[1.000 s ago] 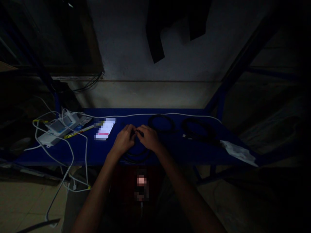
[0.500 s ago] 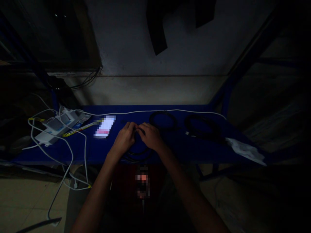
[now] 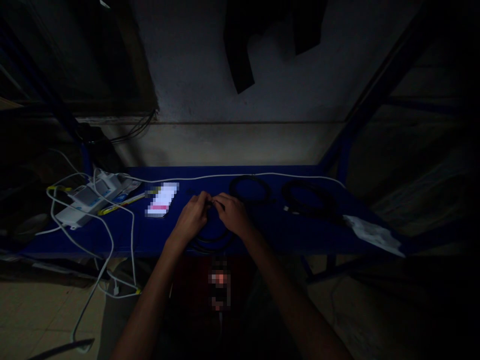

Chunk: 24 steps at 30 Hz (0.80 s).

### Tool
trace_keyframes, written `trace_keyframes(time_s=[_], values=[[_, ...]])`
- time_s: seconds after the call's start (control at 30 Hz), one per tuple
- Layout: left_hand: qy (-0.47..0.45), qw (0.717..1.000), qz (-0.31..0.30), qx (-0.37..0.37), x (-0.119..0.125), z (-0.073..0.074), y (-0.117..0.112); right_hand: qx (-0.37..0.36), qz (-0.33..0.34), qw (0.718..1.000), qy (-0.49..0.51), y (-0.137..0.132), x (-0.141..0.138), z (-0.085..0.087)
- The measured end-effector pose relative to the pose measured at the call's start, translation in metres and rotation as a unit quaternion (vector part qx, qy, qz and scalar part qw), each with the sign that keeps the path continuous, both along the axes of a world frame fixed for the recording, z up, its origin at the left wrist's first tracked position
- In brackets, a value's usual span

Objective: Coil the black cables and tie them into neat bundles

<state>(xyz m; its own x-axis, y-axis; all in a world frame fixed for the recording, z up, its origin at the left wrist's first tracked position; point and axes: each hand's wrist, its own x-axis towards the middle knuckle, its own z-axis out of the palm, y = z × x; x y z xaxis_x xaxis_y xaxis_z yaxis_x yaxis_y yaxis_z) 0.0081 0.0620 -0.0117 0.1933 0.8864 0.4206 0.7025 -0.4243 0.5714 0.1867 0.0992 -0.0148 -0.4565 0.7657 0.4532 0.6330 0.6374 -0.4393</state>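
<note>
The scene is very dark. My left hand [image 3: 193, 217] and my right hand [image 3: 233, 214] meet over a blue shelf [image 3: 262, 235], fingers closed on the top of a coiled black cable [image 3: 212, 240] that lies under them near the front edge. Both hands pinch the same spot of the coil between fingertips. What the fingertips do there is too dim to make out.
Two more black cable coils [image 3: 250, 189] [image 3: 305, 200] lie to the right, then a white bag [image 3: 373, 234]. A lit phone [image 3: 162, 200], a white power strip [image 3: 88, 199] and loose white cables [image 3: 108, 240] sit at the left. A wall stands behind.
Both hands stay on the coil with only small finger shifts. The camera has rocked slightly.
</note>
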Motion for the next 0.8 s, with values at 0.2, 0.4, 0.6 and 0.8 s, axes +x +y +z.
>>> trace_keyframes(time_s=[0.2,0.4,0.6,0.8], values=[[-0.022,1.000,-0.014,-0.003,0.0001,-0.0006,0.0001,0.002,-0.015,0.999,0.031,0.0019,-0.0001,-0.0042],[-0.008,1.000,-0.002,-0.015,-0.0003,-0.0001,0.0008,-0.001,-0.019,0.999,0.033,0.0016,-0.0014,-0.0051],[0.002,1.000,0.006,-0.024,-0.0003,0.0037,-0.0024,-0.021,-0.031,0.999,0.008,-0.0012,-0.0016,0.0002],[-0.004,1.000,-0.003,-0.014,-0.0014,0.0033,-0.0026,-0.022,-0.027,0.999,0.016,-0.0005,-0.0011,0.0003]])
